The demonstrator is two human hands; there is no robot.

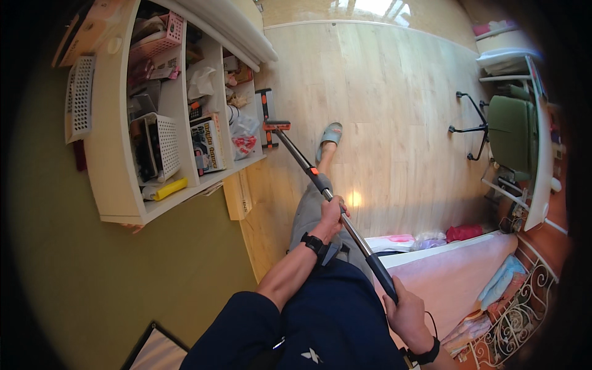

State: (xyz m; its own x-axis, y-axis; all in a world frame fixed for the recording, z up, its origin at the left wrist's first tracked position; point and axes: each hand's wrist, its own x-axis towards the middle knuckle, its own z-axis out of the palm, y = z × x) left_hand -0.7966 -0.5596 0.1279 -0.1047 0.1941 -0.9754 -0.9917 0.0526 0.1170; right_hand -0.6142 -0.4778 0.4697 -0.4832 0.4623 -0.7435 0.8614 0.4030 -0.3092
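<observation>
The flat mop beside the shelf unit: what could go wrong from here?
1. The mop head is close beside the open shelf unit, so a leftward push might bump it or snag the clear plastic bag.
2. The slippered foot stands just right of the head; a rightward sweep could strike it.
3. The right hand grips the flat mop near the pink-covered bed; swinging the handle might knock the bed's edge.

Covered, cropped, unclear
The right hand (408,311) covers the near end of the pole (354,234); the lower edge crops a dark-framed panel (159,353); the plastic bag's (245,127) red contents blur.
</observation>
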